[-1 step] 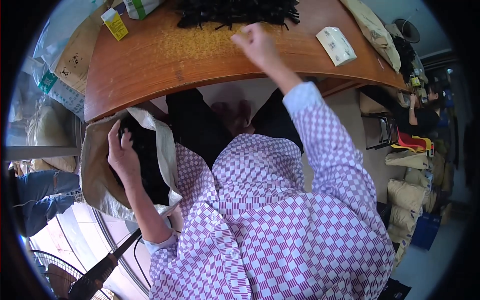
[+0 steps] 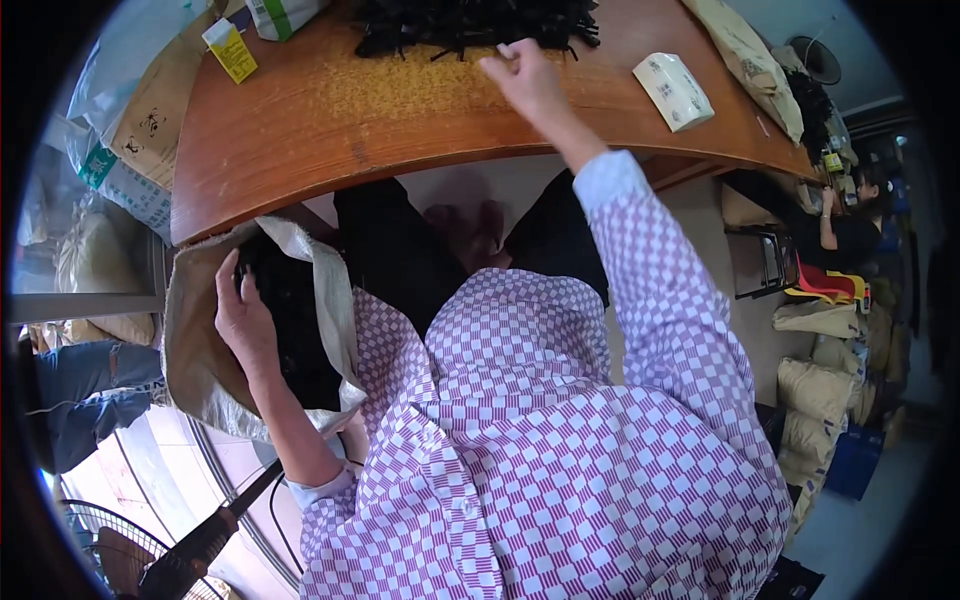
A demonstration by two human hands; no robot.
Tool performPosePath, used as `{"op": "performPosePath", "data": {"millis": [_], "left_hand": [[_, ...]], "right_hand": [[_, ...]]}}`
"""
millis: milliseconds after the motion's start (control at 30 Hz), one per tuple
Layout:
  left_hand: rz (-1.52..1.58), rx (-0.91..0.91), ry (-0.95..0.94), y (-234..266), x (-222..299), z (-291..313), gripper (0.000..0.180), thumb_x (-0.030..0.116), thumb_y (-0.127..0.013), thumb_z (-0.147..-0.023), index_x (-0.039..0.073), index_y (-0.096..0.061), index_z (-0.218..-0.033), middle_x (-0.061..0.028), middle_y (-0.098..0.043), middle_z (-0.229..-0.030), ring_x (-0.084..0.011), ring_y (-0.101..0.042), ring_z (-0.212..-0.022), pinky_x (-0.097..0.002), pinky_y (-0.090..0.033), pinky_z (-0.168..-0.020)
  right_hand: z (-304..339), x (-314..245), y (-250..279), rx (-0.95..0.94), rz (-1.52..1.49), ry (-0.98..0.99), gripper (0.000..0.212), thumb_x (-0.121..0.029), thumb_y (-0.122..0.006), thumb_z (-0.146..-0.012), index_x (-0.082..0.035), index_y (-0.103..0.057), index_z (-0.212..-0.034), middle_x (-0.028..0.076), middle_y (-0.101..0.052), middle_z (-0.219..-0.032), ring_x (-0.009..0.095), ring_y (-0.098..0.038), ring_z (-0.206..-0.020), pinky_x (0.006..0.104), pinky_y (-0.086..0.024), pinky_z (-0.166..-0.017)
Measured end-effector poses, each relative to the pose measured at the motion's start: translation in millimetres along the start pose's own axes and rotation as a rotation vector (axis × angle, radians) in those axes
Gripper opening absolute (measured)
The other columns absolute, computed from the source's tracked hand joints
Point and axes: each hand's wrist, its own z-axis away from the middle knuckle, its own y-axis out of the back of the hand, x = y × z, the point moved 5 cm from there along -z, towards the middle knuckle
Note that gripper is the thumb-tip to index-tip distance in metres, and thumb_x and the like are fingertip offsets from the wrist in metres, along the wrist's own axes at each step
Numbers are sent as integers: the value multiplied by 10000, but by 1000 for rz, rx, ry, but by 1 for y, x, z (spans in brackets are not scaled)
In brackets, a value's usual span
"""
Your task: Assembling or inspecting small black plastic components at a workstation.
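My right hand [image 2: 528, 88] is over the wooden table at the near edge of a heap of black pieces [image 2: 470, 22] with thin ends sticking out. Its thumb and fingers are apart, and nothing shows between them. Lower left, my left hand [image 2: 245, 325] is in the mouth of a pale woven sack [image 2: 335, 300]. The fingers point up and stand slightly apart. Dark pieces [image 2: 295, 310] fill the sack beside this hand, too dark to make out one by one.
On the table [image 2: 270, 150] are a yellow-and-white drink carton [image 2: 230, 50] and a white tissue pack [image 2: 673, 92]. Bags [image 2: 140, 130] crowd its left end. A fan [image 2: 120, 550] stands lower left. Another person [image 2: 840, 225] sits at far right, near stacked sacks [image 2: 815, 385].
My right hand has moved slightly right and toward the black heap, its thumb and fingers closer together. My left hand's fingers have drawn a little closer together in the sack.
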Motion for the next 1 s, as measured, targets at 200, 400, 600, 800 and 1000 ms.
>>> {"op": "performPosePath", "data": {"millis": [200,400,600,800,1000], "left_hand": [[-279,12,-35,-5,24,8,358,108,-582,-863,109,-537,-1219,-125,-523,-1245,-320,-515,-1144,-393,-419,-958],[-224,-13,-86,-17,48,4,350,101,-591,-855,95,-550,-1202,-142,-518,-1235,-312,-511,-1151,-388,-409,-968],[75,-28,-130,-44,104,11,410,3,-616,-825,71,-534,-1221,-143,-550,-1173,-227,-587,-1008,-328,-497,-799],[292,-269,-300,-104,181,22,790,18,-705,-763,73,-266,-1417,-178,-522,-1230,-161,-626,-825,-257,-503,-659],[161,-441,-305,-128,178,37,719,70,-692,-750,58,-317,-1364,-210,-541,-1178,-323,-639,-823,-397,-524,-696]], "right_hand": [[-39,33,-2,-57,256,-34,399,-433,-602,-821,-38,-625,-879,165,-655,-830,354,-630,-754,446,-492,-692],[-53,66,25,-11,312,-51,292,-316,-544,-805,-58,-659,-874,191,-657,-872,389,-621,-848,470,-495,-758],[-23,60,39,-138,-323,-369,228,-274,-598,-814,-49,-588,-778,53,-523,-613,166,-470,-495,312,-362,-458],[96,-32,26,-479,-934,-587,183,-233,-594,-890,-87,-551,-789,-65,-405,-518,28,-314,-390,197,-213,-366],[167,-70,13,-712,-1115,-641,211,-215,-563,-931,-100,-557,-755,-65,-419,-506,16,-309,-389,191,-211,-366]]}}
